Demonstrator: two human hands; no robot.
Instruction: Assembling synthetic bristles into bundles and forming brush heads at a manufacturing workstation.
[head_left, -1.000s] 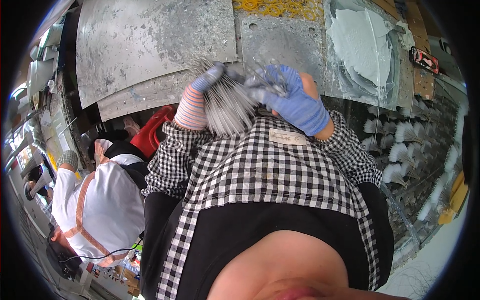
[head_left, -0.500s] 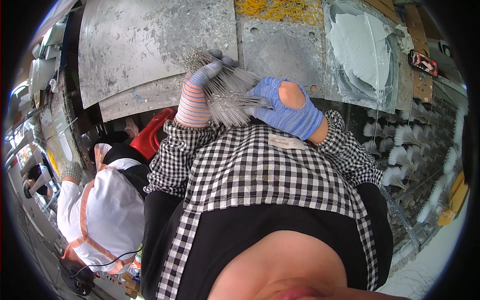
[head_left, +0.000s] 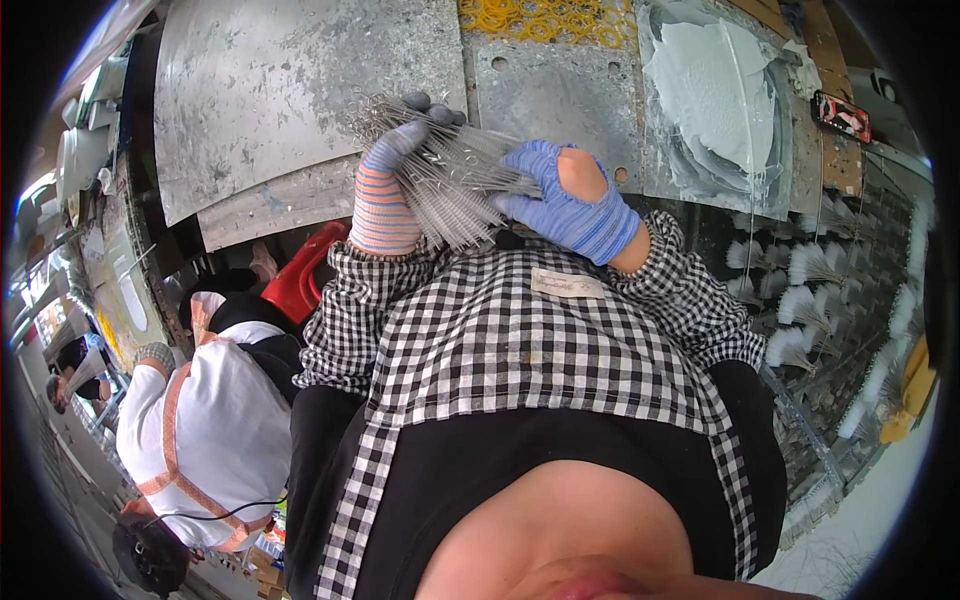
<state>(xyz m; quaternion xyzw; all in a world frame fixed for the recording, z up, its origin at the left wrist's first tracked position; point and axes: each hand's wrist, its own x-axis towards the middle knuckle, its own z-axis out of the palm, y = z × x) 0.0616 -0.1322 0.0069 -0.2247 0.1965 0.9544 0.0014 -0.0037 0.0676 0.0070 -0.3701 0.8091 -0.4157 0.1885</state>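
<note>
A bundle of thin grey wire-stemmed brushes with pale bristle sections (head_left: 450,175) is held above the scratched grey metal worktable (head_left: 270,110), just in front of the person's chest. The stems fan out toward the upper left, their tips spreading over the table surface.

The left hand (head_left: 385,190), in a grey knit glove with orange and pink stripes at the cuff, is wrapped around the left side of the bundle, fingers curled over the top of the stems. The right hand (head_left: 570,200), in a blue knit glove with an opening that bares some skin, grips the bundle from the right, fingers closed on the stems. Both hands touch the bundle and lie close together.

Both sleeves belong to a black-and-white checked shirt (head_left: 520,340).

Beyond the hands, a heap of yellow rubber bands (head_left: 540,15) lies at the table's far edge. A white plastic sheet (head_left: 720,90) lies to the right. Rows of white-tufted brushes (head_left: 810,270) stand further right.

At lower left, another person in a white top with orange straps (head_left: 200,430) bends over, beside a red container (head_left: 300,275).
</note>
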